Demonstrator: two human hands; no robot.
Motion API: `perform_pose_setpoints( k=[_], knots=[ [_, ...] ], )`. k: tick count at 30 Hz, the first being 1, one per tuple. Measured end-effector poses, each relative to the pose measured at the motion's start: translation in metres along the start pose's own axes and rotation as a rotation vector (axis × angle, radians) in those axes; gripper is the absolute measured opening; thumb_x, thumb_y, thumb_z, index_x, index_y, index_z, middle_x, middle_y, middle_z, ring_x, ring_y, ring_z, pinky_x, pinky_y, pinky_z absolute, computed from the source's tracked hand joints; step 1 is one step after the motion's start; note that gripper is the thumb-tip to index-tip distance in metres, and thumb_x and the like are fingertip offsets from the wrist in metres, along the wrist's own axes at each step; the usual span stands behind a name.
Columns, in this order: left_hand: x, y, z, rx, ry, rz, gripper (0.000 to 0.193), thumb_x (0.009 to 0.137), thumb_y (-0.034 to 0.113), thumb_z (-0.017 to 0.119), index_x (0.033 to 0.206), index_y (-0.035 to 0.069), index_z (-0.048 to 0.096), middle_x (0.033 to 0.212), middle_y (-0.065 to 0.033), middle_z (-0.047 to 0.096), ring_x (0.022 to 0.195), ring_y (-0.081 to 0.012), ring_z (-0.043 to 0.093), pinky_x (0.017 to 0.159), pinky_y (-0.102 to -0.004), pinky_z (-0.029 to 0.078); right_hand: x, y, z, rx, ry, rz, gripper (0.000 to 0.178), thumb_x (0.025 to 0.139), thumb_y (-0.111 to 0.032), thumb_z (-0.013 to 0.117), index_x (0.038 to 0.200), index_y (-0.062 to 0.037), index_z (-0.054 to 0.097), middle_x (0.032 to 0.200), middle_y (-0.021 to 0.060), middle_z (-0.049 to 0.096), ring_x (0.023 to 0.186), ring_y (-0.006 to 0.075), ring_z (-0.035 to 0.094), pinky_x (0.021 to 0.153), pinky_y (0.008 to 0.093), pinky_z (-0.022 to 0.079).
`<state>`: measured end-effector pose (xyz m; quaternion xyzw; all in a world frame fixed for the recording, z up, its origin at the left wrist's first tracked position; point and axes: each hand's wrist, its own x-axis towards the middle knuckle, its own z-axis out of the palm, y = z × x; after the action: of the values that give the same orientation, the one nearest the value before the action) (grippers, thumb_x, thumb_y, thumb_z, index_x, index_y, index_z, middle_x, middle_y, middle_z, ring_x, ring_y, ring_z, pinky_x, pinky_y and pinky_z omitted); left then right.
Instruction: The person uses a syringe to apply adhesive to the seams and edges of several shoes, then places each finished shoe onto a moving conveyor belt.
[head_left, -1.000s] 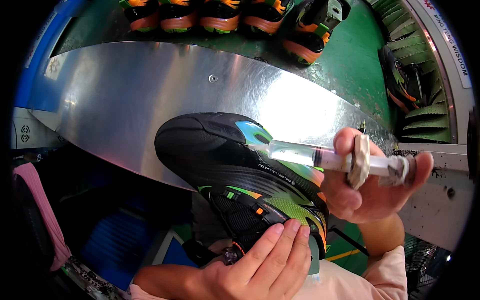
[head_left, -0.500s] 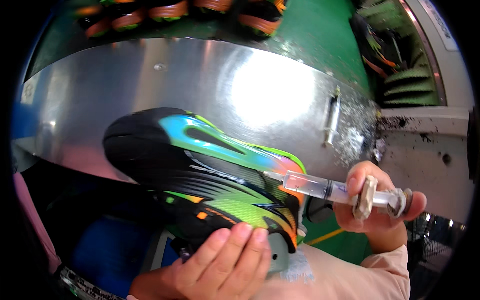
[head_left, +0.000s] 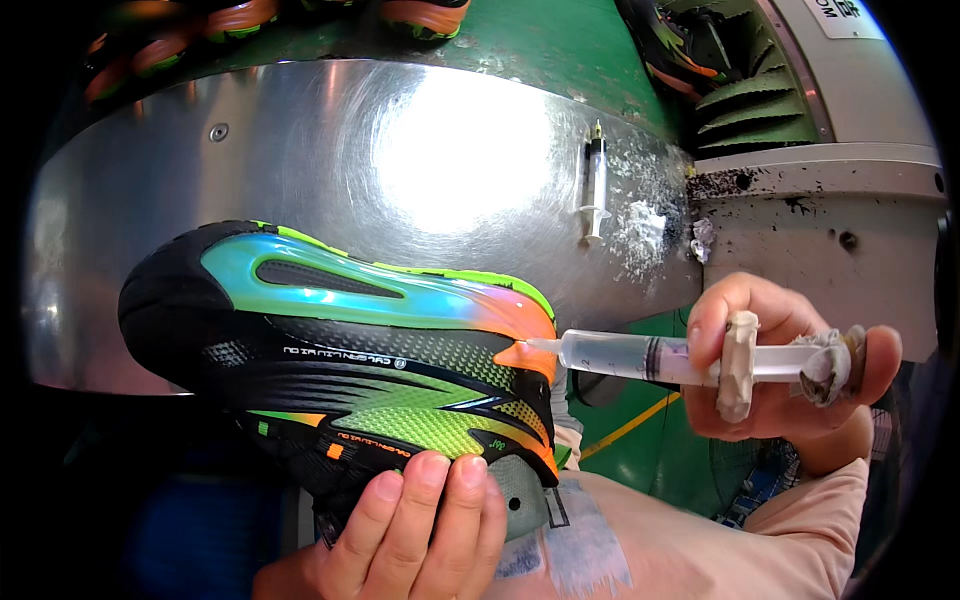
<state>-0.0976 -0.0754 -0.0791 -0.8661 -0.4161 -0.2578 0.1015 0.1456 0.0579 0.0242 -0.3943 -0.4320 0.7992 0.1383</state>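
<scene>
A black, green and orange sports shoe (head_left: 400, 340) lies on its side in front of me, its shiny blue-to-orange midsole facing away and its toe to the left. My left hand (head_left: 425, 525) grips it at the collar, fingertips pressed on the upper and the thumb hidden. In my right hand (head_left: 780, 365) is a clear plastic syringe (head_left: 615, 355), held level, with my fingers around its tape-wrapped flange and the wrapped plunger end. Its tip meets or nearly meets the orange heel, close to the midsole edge. Clear liquid shows in the barrel.
Beyond the shoe runs a shiny metal worktop (head_left: 280, 180), with a second syringe (head_left: 597, 185) on it beside white residue. More shoes (head_left: 425, 15) stand on the green surface behind. At the far right, another shoe (head_left: 680, 50) sits by a conveyor with green flaps (head_left: 755, 115).
My view has shifted, so the worktop and shoe appear further left. The syringe tip has moved from the shoe's side panel to the orange heel near the midsole. Both hands keep their hold.
</scene>
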Motion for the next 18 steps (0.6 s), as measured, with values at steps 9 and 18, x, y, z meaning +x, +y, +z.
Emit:
perform_pose_setpoints(
  k=[9,18],
  knots=[
    [0.000,-0.003,-0.003,0.019,0.088,0.001,0.015,0.086,0.007,0.057,0.094,0.005,0.069,0.102,-0.0114,0.070,0.097,-0.0262,0.068,0.088,-0.0369,0.053,0.041,-0.058,0.065,-0.500,0.193,0.351,0.120,0.060,-0.094,0.041,0.111,0.0145,0.046,0.080,0.0119,0.056,0.057,0.0099,0.049,0.046,0.0222,0.039],
    [0.001,-0.013,0.008,0.082,0.160,0.115,0.014,0.086,0.007,0.055,0.088,0.001,0.068,0.095,-0.0125,0.070,0.091,-0.0263,0.069,0.087,-0.0371,0.054,0.042,-0.055,0.080,-0.542,0.339,0.322,0.105,0.066,-0.084,0.048,0.110,0.0118,0.050,0.086,0.0116,0.058,0.063,0.0103,0.053,0.053,0.0221,0.042]
  ],
)
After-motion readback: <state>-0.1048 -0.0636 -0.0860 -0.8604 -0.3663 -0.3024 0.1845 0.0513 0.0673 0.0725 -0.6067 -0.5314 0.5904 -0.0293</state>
